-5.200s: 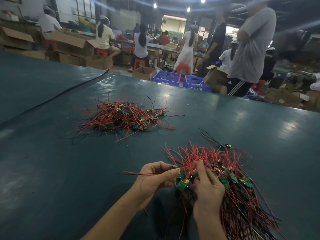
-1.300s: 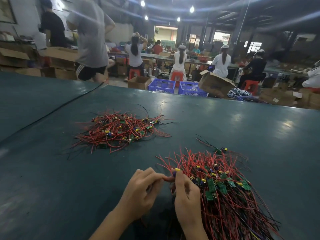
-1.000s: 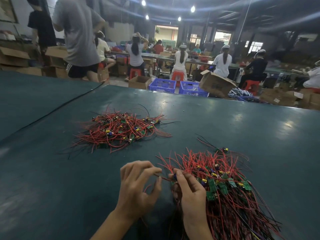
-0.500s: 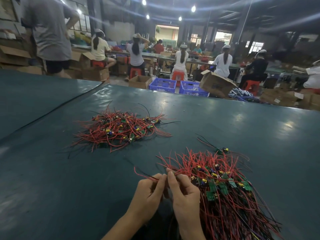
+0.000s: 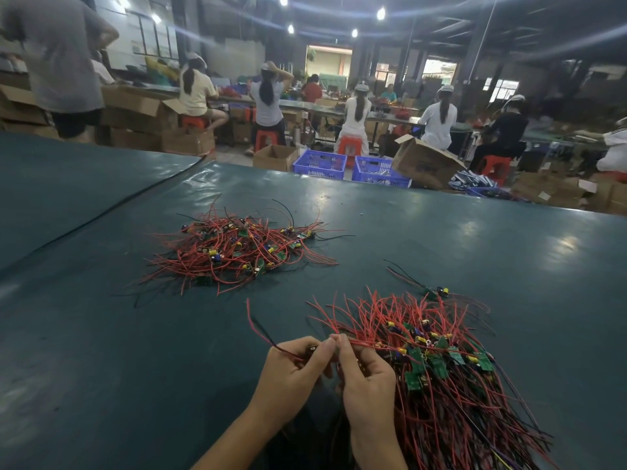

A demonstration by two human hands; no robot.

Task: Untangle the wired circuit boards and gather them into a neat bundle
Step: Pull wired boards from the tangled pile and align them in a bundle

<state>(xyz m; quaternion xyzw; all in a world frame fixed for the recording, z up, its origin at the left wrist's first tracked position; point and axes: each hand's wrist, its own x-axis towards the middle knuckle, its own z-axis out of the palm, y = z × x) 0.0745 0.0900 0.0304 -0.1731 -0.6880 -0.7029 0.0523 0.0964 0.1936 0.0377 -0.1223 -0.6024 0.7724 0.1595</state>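
Wired circuit boards (image 5: 441, 368) lie bundled at the near right of the counter (image 5: 492, 239), against our right grip (image 5: 368, 385), which pinches strands running into them. Fingertip to fingertip with it, our left grip (image 5: 291, 374) pinches a red wire (image 5: 255, 325) that juts up-left. A lone board (image 5: 436, 292) sits just beyond the bundle, and a second tangled heap (image 5: 237, 252) lies farther left. Past the counter we see blue crates (image 5: 320, 164) and seated workers (image 5: 356, 110).
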